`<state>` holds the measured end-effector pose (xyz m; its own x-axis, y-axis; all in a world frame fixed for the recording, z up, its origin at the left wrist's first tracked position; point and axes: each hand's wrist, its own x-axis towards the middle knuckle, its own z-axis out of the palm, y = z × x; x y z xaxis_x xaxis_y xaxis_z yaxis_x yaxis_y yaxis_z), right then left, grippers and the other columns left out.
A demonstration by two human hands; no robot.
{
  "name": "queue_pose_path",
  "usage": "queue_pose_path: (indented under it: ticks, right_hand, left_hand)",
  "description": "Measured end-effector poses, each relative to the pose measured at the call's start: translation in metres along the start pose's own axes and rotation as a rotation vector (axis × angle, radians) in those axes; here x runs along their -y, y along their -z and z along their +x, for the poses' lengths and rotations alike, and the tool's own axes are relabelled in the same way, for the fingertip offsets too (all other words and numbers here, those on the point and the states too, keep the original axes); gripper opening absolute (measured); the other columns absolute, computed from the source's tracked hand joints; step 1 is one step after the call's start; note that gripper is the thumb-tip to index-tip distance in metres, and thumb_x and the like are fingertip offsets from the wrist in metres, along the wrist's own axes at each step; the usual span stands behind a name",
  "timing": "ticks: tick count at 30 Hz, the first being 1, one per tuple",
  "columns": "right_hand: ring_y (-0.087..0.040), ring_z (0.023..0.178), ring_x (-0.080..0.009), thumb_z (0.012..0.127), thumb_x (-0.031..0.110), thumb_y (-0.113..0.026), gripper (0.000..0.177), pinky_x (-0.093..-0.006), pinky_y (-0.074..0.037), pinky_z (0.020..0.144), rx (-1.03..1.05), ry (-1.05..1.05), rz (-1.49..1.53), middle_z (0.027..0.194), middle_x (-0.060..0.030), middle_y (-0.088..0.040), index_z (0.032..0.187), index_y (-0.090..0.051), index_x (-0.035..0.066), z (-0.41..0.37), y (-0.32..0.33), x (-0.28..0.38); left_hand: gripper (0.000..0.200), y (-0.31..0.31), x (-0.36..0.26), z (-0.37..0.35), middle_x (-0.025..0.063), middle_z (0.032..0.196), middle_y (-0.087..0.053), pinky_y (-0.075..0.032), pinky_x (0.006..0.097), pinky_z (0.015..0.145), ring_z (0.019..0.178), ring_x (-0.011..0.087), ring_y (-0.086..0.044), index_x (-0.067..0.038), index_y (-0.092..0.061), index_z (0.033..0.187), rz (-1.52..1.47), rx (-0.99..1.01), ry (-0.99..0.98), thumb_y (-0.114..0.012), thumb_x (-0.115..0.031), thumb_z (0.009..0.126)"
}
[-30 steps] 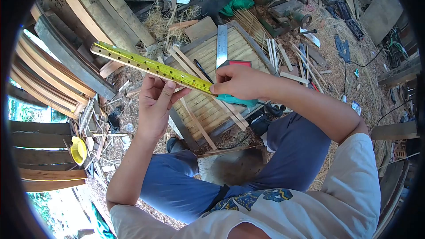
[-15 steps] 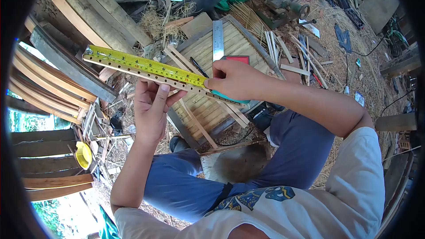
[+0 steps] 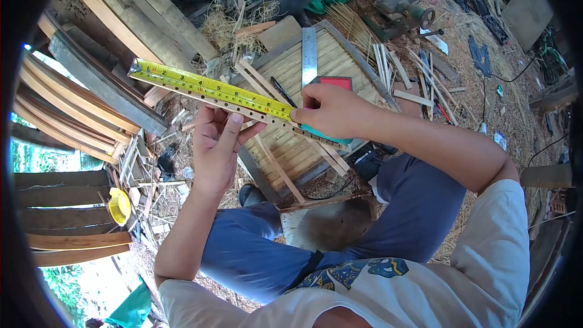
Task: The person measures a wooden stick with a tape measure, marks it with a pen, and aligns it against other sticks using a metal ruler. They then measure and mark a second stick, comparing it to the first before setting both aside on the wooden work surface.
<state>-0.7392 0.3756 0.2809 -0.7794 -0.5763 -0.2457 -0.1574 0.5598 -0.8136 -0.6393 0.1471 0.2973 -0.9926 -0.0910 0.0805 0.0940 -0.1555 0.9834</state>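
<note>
Straw (image 3: 212, 31) and wood scraps (image 3: 399, 70) litter the dirt floor (image 3: 516, 112) here, long planks (image 3: 158, 15) crowd the left side, and bright daylight breaks in past the dark boards (image 3: 61, 197) down that way, with green foliage (image 3: 64, 285) showing outside.

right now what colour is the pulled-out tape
The tape is yellow with black and some red markings, best seen in the head view.

Yellow tape blade (image 3: 209, 89) drawn out straight, black markings with some red, numbers facing up and rising left to right; silver hook end placed at upper left. Laid lengthwise along pale, slim wooden strip (image 3: 279, 123), edge lined with dark holes. Both held raised, slanted down to right; strip's lower-right end left uncovered by blade.
</note>
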Motion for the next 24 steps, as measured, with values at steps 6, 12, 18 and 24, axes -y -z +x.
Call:
queue_pose_path:
  ticks: [6,12,18,24]
  right_hand:
    - [-0.072,0.088,-0.0324,0.089,0.043,-0.070,0.043,-0.0426,-0.054,0.077,0.005,-0.024,-0.016,0.090,-0.0195,-0.072,0.094,-0.067,0.000,0.0042,-0.0051,-0.0049]
    - [-0.073,0.088,-0.0315,0.088,0.042,-0.070,0.043,-0.0424,-0.055,0.078,0.039,-0.080,-0.008,0.091,-0.0194,-0.073,0.095,-0.068,0.000,0.0025,-0.0066,-0.0024]
    - [-0.073,0.088,-0.0324,0.087,0.042,-0.071,0.044,-0.0427,-0.056,0.078,0.039,-0.095,-0.001,0.092,-0.0204,-0.073,0.098,-0.069,-0.001,0.0021,-0.0087,-0.0020]
    - [-0.069,0.084,-0.0284,0.092,0.041,-0.071,0.042,-0.0404,-0.053,0.074,0.041,-0.096,-0.030,0.090,-0.0174,-0.071,0.095,-0.067,0.000,0.0036,-0.0073,-0.0028]
  left_hand:
    - [0.038,-0.0024,-0.0002,-0.0009,0.0151,0.131,-0.062,-0.060,0.0450,0.103,0.119,0.0277,-0.068,-0.002,-0.041,0.144,-0.014,-0.029,0.009,-0.051,-0.003,0.108]
    - [0.037,-0.0001,0.0018,-0.0012,0.0153,0.131,-0.063,-0.062,0.0430,0.101,0.118,0.0270,-0.069,-0.003,-0.042,0.142,-0.011,-0.042,0.046,-0.053,-0.004,0.107]
    - [0.036,-0.0001,0.0038,-0.0007,0.0155,0.131,-0.063,-0.062,0.0422,0.101,0.118,0.0273,-0.069,-0.003,-0.042,0.141,-0.038,-0.050,0.061,-0.053,-0.004,0.107]
    - [0.037,-0.0023,0.0032,-0.0023,0.0157,0.133,-0.061,-0.062,0.0411,0.100,0.119,0.0277,-0.068,-0.003,-0.041,0.142,-0.046,-0.053,0.055,-0.053,-0.005,0.107]
